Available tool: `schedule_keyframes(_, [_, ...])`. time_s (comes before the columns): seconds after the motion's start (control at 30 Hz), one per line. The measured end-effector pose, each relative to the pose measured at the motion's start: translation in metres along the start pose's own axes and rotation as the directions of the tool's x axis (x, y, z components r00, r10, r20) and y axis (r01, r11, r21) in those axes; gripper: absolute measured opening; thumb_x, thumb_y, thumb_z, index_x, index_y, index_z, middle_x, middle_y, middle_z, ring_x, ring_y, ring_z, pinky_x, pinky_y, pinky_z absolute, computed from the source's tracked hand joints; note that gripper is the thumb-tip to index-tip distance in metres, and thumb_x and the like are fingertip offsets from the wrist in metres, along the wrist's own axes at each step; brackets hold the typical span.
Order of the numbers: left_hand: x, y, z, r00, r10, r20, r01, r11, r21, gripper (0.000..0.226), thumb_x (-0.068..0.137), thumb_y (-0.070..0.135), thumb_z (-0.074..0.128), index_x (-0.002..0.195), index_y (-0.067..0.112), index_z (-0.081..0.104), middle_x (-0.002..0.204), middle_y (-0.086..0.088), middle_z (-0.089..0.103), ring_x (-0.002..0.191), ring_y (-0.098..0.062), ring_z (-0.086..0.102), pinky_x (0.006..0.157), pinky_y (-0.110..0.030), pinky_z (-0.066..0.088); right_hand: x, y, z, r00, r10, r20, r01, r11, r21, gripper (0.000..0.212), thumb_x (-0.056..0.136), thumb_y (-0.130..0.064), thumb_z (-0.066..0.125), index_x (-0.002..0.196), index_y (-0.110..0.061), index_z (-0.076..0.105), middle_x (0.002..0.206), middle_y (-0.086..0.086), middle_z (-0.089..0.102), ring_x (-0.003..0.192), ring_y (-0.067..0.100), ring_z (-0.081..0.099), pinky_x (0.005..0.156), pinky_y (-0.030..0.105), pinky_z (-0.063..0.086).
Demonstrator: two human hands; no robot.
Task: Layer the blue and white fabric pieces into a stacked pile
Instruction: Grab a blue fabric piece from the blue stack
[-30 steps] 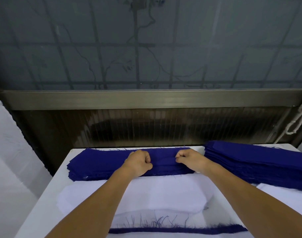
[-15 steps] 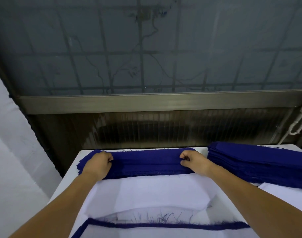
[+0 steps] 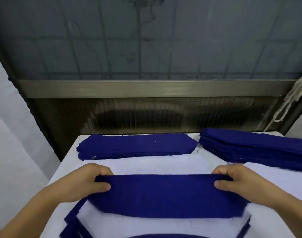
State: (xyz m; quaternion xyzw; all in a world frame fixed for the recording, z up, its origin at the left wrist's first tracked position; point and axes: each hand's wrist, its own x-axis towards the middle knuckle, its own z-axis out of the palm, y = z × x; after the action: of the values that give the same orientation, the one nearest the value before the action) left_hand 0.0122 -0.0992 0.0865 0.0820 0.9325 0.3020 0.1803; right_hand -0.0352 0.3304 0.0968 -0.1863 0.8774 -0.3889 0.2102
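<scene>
Here both hands hold one blue piece (image 3: 164,194) stretched between them, low over the near part of the worktop (image 3: 67,162). The left hand (image 3: 88,183) pinches the piece's left end, thumb on the near face and curled fingers behind the top edge; the right hand (image 3: 232,181) pinches the right end the same way. The piece hangs from its top edge, and its lower edge sags in a shallow curve, slightly blurred. Under it lies the layered pile (image 3: 102,225), with a white piece (image 3: 146,225) on top and blue edges stepping out at the left and right corners; another blue edge shows at the very bottom of the view. Beyond the held piece a white sheet (image 3: 160,166) lies flat on the worktop. At the far edge sits a low blue stack (image 3: 134,146), its ends cut at an angle, with loose threads along the near side. To its right, just apart from it, a taller blue stack (image 3: 253,148) runs off the right side of the view. More white fabric (image 3: 280,170) lies near the right hand, below that taller stack. Behind the worktop stand a dark ribbed panel (image 3: 164,115), a metal rail (image 3: 146,88) and frosted glass; a white cord (image 3: 289,100) hangs at the right.
</scene>
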Motion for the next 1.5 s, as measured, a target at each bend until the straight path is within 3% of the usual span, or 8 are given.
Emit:
schedule_keyframes(0.13, [0.000, 0.016, 0.006, 0.989, 0.013, -0.144, -0.002, 0.997, 0.074, 0.021, 0.094, 0.023, 0.061, 0.095, 0.044, 0.062, 0.098, 0.025, 0.064, 0.092, 0.003, 0.062, 0.077, -0.011, 0.051, -0.002, 0.000, 0.006, 0.991, 0.017, -0.132, -0.041, 0.983, -0.181, 0.011, 0.095, -0.022, 0.060, 0.093, -0.029, 0.068, 0.091, -0.014, 0.071, 0.084, 0.003, 0.066, 0.075, 0.025, 0.054])
schedule_keyframes(0.3, [-0.023, 0.014, 0.024, 0.808, 0.145, -0.571, -0.084, 0.988, 0.133, 0.028, 0.084, 0.017, 0.071, 0.084, 0.043, 0.062, 0.087, 0.026, 0.061, 0.092, 0.005, 0.057, 0.067, -0.004, 0.043, -0.024, 0.009, 0.027, 0.805, -0.387, -0.449, 0.158, 0.870, -0.466, 0.013, 0.090, -0.023, 0.062, 0.091, -0.036, 0.063, 0.091, -0.030, 0.061, 0.089, -0.006, 0.058, 0.076, 0.007, 0.044])
schedule_keyframes(0.53, [-0.055, -0.014, 0.090, 0.815, 0.380, -0.437, -0.211, 0.898, 0.386, 0.034, 0.053, 0.004, 0.075, 0.076, 0.028, 0.072, 0.086, 0.020, 0.062, 0.080, 0.005, 0.051, 0.073, -0.015, 0.044, -0.045, 0.068, 0.092, 0.658, -0.708, -0.257, 0.324, 0.575, -0.751, 0.056, 0.104, -0.038, 0.029, 0.086, -0.019, 0.078, 0.095, -0.008, 0.071, 0.093, 0.004, 0.056, 0.081, 0.020, 0.046])
schedule_keyframes(0.87, [-0.058, -0.025, 0.103, 0.813, 0.418, -0.405, -0.236, 0.873, 0.427, 0.026, 0.074, 0.027, 0.050, 0.078, 0.026, 0.076, 0.085, 0.016, 0.066, 0.084, 0.006, 0.050, 0.073, -0.013, 0.043, -0.053, 0.069, 0.096, 0.735, -0.623, -0.268, 0.334, 0.677, -0.656, 0.047, 0.100, -0.043, 0.038, 0.093, -0.022, 0.079, 0.102, -0.010, 0.070, 0.098, 0.000, 0.056, 0.080, 0.021, 0.048])
schedule_keyframes(0.97, [-0.061, -0.030, 0.104, 0.838, 0.380, -0.391, -0.239, 0.901, 0.362, 0.013, 0.075, 0.033, 0.066, 0.085, 0.034, 0.073, 0.092, 0.025, 0.063, 0.091, 0.010, 0.053, 0.078, -0.011, 0.045, -0.059, 0.067, 0.093, 0.792, -0.552, -0.261, 0.310, 0.731, -0.608, 0.033, 0.088, -0.048, 0.053, 0.096, -0.027, 0.077, 0.106, -0.017, 0.066, 0.100, -0.004, 0.055, 0.083, 0.018, 0.046])
schedule_keyframes(1.13, [-0.058, -0.031, 0.096, 0.870, 0.314, -0.380, -0.199, 0.929, 0.312, 0.028, 0.088, 0.057, 0.048, 0.078, 0.039, 0.068, 0.083, 0.028, 0.058, 0.079, 0.007, 0.056, 0.072, -0.009, 0.043, -0.052, 0.069, 0.076, 0.823, -0.493, -0.280, 0.209, 0.723, -0.658, 0.007, 0.079, -0.023, 0.075, 0.078, -0.027, 0.069, 0.085, -0.016, 0.059, 0.075, 0.001, 0.054, 0.073, 0.016, 0.044])
schedule_keyframes(1.2, [-0.048, -0.029, 0.091, 0.870, 0.302, -0.389, -0.167, 0.924, 0.344, 0.027, 0.085, 0.051, 0.050, 0.069, 0.035, 0.064, 0.074, 0.025, 0.056, 0.070, 0.005, 0.053, 0.065, -0.014, 0.043, -0.044, 0.066, 0.066, 0.882, -0.392, -0.262, 0.142, 0.751, -0.645, 0.026, 0.070, -0.016, 0.084, 0.071, -0.029, 0.061, 0.077, -0.019, 0.054, 0.066, 0.001, 0.050, 0.067, 0.016, 0.041])
schedule_keyframes(1.5, [0.054, 0.015, 0.078, 0.854, 0.311, -0.418, -0.121, 0.899, 0.421, 0.014, 0.093, 0.037, 0.055, 0.099, 0.031, 0.067, 0.099, 0.021, 0.056, 0.089, 0.000, 0.050, 0.078, -0.005, 0.028, 0.051, 0.024, 0.054, 0.915, -0.353, -0.197, 0.183, 0.796, -0.577, 0.007, 0.094, -0.028, 0.058, 0.092, -0.028, 0.064, 0.094, -0.019, 0.055, 0.089, 0.001, 0.050, 0.077, 0.012, 0.041])
